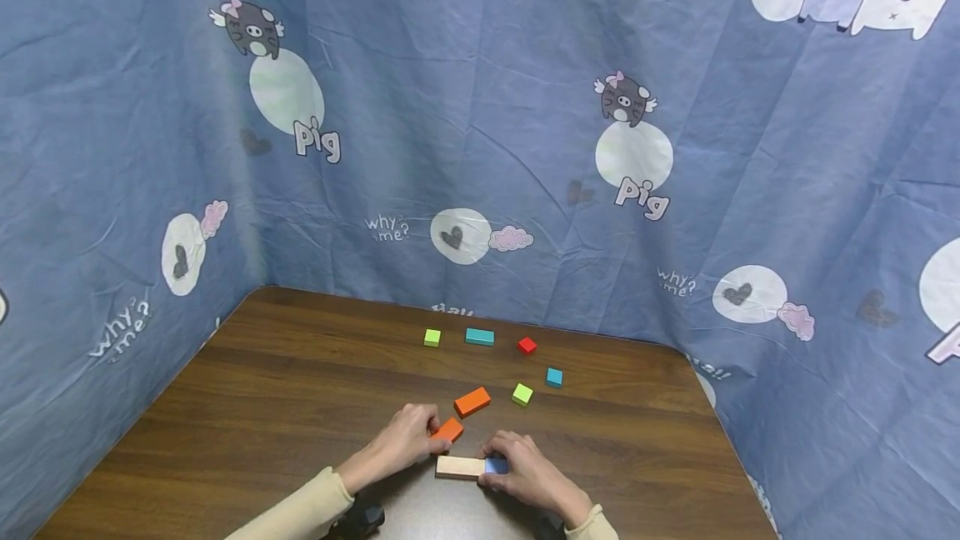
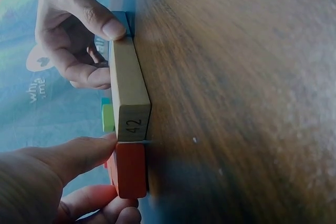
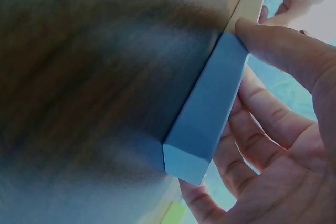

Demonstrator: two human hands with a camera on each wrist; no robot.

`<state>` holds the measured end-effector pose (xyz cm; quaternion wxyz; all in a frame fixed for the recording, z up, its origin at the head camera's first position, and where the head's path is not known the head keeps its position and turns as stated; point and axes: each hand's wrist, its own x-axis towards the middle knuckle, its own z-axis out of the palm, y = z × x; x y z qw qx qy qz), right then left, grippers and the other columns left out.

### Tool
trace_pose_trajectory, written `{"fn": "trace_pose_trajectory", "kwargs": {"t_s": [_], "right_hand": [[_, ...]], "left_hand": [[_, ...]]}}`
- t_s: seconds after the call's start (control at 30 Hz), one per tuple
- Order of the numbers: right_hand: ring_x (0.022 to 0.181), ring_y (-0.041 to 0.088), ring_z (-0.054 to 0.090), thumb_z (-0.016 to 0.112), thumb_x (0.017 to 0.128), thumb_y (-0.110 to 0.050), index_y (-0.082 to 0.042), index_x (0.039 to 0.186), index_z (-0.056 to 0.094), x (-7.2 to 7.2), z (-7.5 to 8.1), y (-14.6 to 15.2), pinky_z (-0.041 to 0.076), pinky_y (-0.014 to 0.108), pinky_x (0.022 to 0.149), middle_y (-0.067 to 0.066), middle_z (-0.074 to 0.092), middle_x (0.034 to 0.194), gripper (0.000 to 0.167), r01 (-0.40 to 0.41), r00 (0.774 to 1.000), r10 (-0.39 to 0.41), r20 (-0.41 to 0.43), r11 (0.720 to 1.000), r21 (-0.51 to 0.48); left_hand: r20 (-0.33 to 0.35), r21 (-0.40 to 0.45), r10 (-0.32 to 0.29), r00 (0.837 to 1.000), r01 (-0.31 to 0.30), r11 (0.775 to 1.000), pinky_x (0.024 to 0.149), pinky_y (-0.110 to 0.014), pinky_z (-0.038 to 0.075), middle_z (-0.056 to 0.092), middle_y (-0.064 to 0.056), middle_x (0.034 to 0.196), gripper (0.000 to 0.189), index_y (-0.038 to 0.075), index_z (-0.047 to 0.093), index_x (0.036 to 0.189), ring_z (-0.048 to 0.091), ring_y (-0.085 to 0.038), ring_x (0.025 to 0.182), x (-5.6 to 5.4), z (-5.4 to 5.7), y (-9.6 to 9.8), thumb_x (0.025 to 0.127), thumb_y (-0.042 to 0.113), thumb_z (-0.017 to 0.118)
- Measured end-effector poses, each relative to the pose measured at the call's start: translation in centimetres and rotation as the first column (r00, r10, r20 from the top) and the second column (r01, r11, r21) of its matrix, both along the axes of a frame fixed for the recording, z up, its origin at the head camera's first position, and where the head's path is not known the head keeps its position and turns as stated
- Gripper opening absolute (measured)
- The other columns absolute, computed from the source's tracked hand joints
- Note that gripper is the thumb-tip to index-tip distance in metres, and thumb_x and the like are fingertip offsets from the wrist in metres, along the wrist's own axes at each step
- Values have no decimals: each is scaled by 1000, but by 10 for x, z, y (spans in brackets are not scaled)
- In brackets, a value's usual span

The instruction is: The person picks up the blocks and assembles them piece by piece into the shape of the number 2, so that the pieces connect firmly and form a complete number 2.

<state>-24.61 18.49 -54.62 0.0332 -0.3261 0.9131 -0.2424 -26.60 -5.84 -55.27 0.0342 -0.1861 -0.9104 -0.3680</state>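
Observation:
My left hand (image 1: 405, 437) pinches an orange block (image 1: 450, 430) between thumb and fingers, low over the wooden table. In the left wrist view this orange block (image 2: 131, 170) appears beside the end of a plain wood-coloured block (image 2: 123, 69) marked "42". My right hand (image 1: 528, 472) grips a blue block (image 1: 496, 466), which lies end to end with the wood-coloured block (image 1: 459, 467). The right wrist view shows the thumb at the joint between the blue block (image 3: 210, 98) and the wood-coloured one, fingers along the far side.
Another orange block (image 1: 472, 402) lies just beyond my left hand. Further back are a green cube (image 1: 522, 394), a small blue block (image 1: 554, 377), a red block (image 1: 527, 345), a teal block (image 1: 480, 337) and another green block (image 1: 432, 337). A patterned blue curtain (image 1: 450, 148) hangs behind the table (image 1: 300, 357).

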Motion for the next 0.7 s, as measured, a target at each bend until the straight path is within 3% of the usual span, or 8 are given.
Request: {"fn": "trace_pose_trajectory", "kwargs": {"t_s": [0.7], "right_hand": [[93, 1, 53, 74, 83, -33, -21, 101, 66, 0, 0, -1, 37, 29, 82, -12, 63, 102, 23, 2, 1000, -2, 9, 1000, 6]], "left_hand": [[1, 14, 11, 1000, -11, 1000, 45, -19, 28, 49, 4, 65, 28, 6, 56, 73, 38, -3, 53, 2, -2, 3, 72, 17, 82]]}}
